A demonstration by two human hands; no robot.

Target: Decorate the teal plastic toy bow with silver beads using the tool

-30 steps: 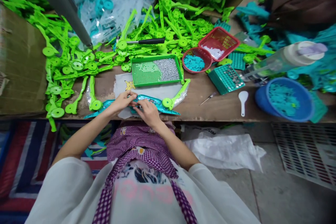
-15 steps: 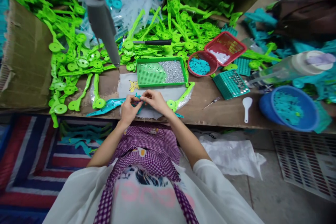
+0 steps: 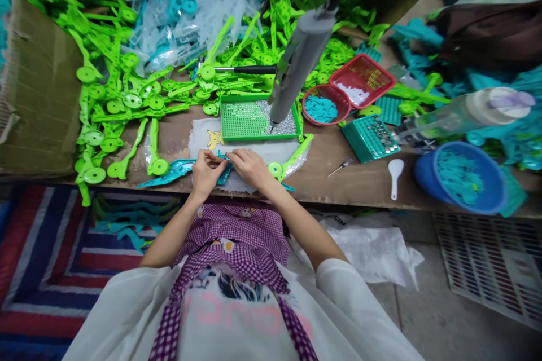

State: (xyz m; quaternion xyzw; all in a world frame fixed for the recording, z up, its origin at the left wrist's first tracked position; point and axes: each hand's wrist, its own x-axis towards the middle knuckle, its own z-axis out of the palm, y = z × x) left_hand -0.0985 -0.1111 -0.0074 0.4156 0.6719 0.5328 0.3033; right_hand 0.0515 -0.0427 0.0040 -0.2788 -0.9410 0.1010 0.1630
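Observation:
My left hand (image 3: 206,175) and my right hand (image 3: 250,169) meet over a pale grey cloth (image 3: 199,136) near the bench's front edge. Fingers of both hands pinch a small teal plastic part (image 3: 222,154), mostly covered by the fingertips. Under and beside the hands lies a longer teal plastic piece (image 3: 171,174). A lime-green arm-shaped part (image 3: 157,149) rests to the left, another green part (image 3: 292,161) to the right. Just beyond is a green perforated tray (image 3: 243,118) with small silver screws. A hanging grey power screwdriver (image 3: 298,59) has its tip over the screws.
Heaps of green parts (image 3: 139,90) line the back. Two red baskets (image 3: 326,104) hold small blue and white pieces. Rightward are a teal block of metal pieces (image 3: 368,138), a small screwdriver (image 3: 340,167), a white spoon (image 3: 395,177), a blue bowl (image 3: 427,172) and a bottle (image 3: 470,110).
The hanging power screwdriver has swung from the left side to over the screw tray. My right hand's fingers have shifted slightly on the teal part; both hands stay in place.

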